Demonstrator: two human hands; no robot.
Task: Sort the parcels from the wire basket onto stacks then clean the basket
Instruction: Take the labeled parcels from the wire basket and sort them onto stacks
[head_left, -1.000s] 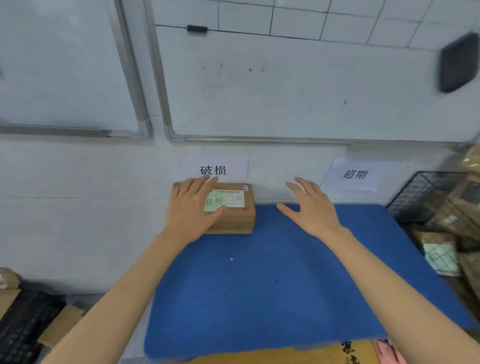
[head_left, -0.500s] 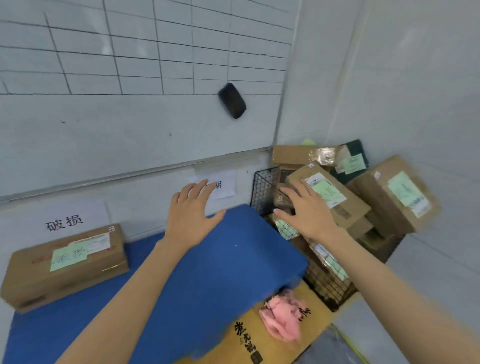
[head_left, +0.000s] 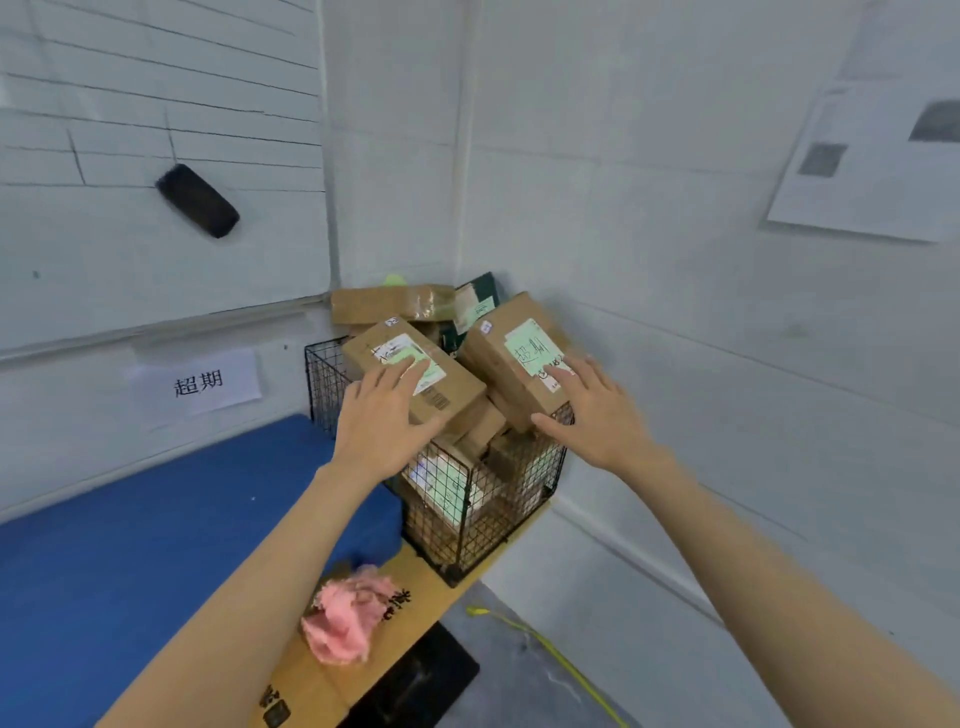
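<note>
The wire basket (head_left: 467, 525) stood heaped in the corner beside the blue mat (head_left: 156, 545). The left hand (head_left: 379, 421) touched the left parcel (head_left: 460, 397) and the right hand (head_left: 597, 415) the right parcel (head_left: 496, 353), fingers straight, gripping nothing. The sorting step looked to be in hand; lifting 1 would need a closed grip.

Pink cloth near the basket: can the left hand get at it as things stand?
Probably yes. The cloth lies uncovered on the cardboard, with nothing over it, and the left hand only lies flat on a parcel. It would need to pull back toward the body.
</note>
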